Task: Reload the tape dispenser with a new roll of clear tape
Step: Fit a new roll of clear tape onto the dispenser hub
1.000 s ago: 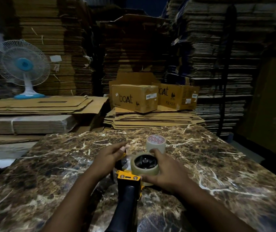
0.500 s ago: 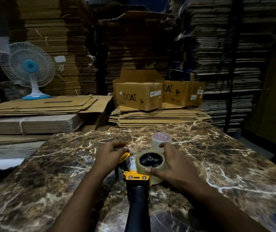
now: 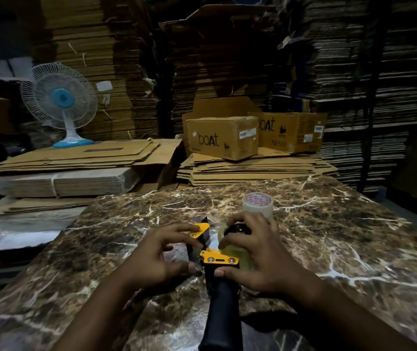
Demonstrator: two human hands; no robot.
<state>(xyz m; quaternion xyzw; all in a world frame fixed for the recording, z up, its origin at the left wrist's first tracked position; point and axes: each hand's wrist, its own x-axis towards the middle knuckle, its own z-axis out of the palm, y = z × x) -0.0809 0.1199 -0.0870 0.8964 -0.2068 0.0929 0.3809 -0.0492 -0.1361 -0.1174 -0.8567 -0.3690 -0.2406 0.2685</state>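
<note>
A yellow and black tape dispenser [image 3: 219,260] lies on the marble table [image 3: 329,236], its black handle pointing toward me. A clear tape roll [image 3: 227,245] sits on its black hub, mostly covered by my right hand [image 3: 260,257], whose fingers curl over the hub and roll while the thumb presses the handle top. My left hand [image 3: 162,254] rests on the dispenser's front end, fingertips touching the yellow flap [image 3: 200,229]. A second tape roll [image 3: 257,205] with red print stands upright just behind my right hand.
Two "boat" cardboard boxes [image 3: 222,140] rest on stacks of flat cardboard beyond the table's far edge. A white and blue fan [image 3: 59,102] stands at the back left on more flat cardboard. Tall cardboard stacks fill the background. The table's left edge drops off near my left arm.
My right hand has moved from the roll's side to cover the hub and grip the handle top. My left hand has spread its fingers over the front flap. The camera has shifted closer.
</note>
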